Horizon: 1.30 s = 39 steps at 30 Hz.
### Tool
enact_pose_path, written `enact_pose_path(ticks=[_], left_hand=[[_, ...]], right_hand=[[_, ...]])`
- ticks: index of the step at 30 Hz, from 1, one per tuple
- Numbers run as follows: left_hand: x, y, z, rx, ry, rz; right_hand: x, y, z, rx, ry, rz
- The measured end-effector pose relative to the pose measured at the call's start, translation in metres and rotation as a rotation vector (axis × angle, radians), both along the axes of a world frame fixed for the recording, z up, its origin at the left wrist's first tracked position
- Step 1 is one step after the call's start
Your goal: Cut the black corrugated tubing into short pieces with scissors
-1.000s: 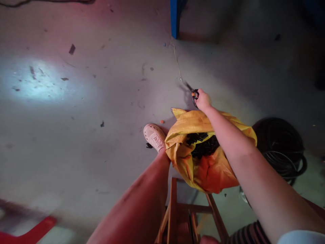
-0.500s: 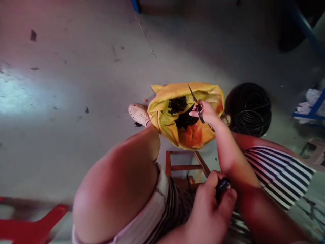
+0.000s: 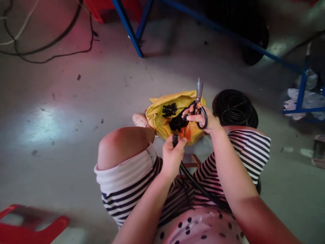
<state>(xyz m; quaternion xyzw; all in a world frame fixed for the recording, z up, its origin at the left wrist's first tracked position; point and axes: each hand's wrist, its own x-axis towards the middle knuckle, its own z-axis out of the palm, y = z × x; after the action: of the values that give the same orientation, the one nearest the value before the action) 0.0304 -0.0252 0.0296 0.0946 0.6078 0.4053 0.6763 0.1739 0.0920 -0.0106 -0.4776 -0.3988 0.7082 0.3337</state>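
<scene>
My left hand grips the end of a black corrugated tube that runs back across my lap. My right hand holds black-handled scissors with the blades pointing up, just above the tube's end. Below both hands a yellow bag lies on the floor between my knees, open at the top and holding several short black tube pieces.
A coil of black tube lies on the floor to the right of the bag. A wooden stool is under me. Blue metal frame legs stand at the back, cables lie far left, and a red plastic piece sits bottom left.
My right hand has drawn back from the floor with the scissors and raised them over the bag. My left hand has come up into view with the tube's end. The view has tilted up.
</scene>
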Motion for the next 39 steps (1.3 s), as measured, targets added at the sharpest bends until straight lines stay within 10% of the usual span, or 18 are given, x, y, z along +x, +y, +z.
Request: enact_pose_path(ticks=[6, 10, 14, 39], left_hand=[[-0.041, 0.018, 0.011, 0.144, 0.100, 0.218], [-0.046, 0.020, 0.014, 0.198, -0.045, 0.081], [-0.032, 0.015, 0.015, 0.168, -0.173, -0.103], [-0.020, 0.021, 0.009, 0.261, -0.097, -0.149]], right_hand=[[-0.001, -0.028, 0.044, 0.012, 0.164, -0.060], [-0.009, -0.039, 0.054, -0.002, 0.109, -0.190], [-0.015, -0.055, 0.056, -0.022, 0.067, -0.266], [-0.023, -0.072, 0.041, 0.042, -0.096, -0.353]])
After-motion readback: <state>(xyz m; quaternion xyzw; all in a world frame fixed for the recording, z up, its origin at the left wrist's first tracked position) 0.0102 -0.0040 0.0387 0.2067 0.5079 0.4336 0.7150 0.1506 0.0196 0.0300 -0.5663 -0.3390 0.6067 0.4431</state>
